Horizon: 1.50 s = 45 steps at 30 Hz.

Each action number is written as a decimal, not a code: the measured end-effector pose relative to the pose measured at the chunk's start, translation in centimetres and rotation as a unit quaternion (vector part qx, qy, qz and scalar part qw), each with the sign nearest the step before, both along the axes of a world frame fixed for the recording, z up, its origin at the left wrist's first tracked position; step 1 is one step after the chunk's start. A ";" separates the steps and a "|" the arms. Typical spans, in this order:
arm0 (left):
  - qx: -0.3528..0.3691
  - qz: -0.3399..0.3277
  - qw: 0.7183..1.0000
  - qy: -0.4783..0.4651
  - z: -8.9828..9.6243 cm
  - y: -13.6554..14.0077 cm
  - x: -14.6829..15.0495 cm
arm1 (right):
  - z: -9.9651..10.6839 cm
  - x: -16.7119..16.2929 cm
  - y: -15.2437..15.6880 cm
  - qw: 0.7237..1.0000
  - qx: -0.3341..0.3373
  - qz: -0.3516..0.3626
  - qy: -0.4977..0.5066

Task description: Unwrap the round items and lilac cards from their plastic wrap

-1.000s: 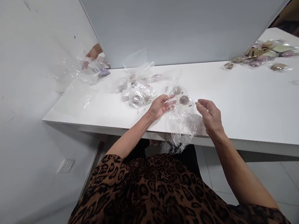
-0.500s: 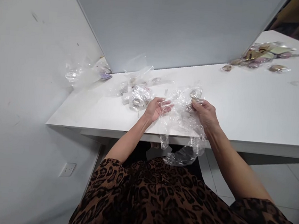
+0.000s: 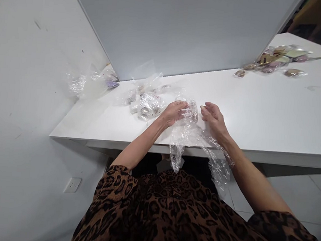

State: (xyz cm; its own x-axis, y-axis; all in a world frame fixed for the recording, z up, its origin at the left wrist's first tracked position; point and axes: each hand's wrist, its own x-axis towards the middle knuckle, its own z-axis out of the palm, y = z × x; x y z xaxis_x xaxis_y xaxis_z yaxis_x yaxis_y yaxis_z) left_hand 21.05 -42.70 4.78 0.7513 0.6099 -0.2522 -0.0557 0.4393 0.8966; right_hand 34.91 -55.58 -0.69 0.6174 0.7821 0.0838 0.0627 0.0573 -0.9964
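A crumpled clear plastic bag (image 3: 189, 132) lies at the front edge of the white table (image 3: 262, 110) and hangs down over it. My left hand (image 3: 174, 112) presses on the bag's upper end, where small round pieces show through the film. My right hand (image 3: 213, 117) rests beside it on the right, fingers bent and touching the plastic; whether it grips the film I cannot tell. Both hands are close together, a little apart.
A heap of clear packets (image 3: 147, 100) lies left of my hands. More plastic (image 3: 92, 82) sits at the table's far left corner. Several wrapped items (image 3: 278, 59) lie at the far right. A grey partition (image 3: 179, 28) stands behind.
The bag was spread between my hands. Now it is gathered under my left hand, my right hand has let go of its upper edge, and more of it hangs off the table.
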 end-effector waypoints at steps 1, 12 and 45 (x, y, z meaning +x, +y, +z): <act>0.010 -0.009 1.000 0.005 0.2 -0.2 0.1 | 0.3 -0.2 -0.1 1.000 -0.006 0.023 0.001; -0.050 0.009 0.998 -0.043 2.1 0.4 -0.6 | -0.5 0.6 1.0 0.963 0.051 -0.048 0.259; -0.052 0.127 0.989 0.050 -1.4 1.6 -5.7 | 1.0 3.7 -1.4 0.947 0.045 -0.219 -0.230</act>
State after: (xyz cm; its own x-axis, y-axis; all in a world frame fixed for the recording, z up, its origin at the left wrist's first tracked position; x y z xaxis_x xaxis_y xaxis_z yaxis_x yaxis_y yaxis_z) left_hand 15.32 -41.11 3.40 0.5458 0.7427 -0.3879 -0.0898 0.5121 0.8542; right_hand 38.60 -56.99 0.29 0.7630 0.4360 0.4771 0.5261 0.0098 -0.8504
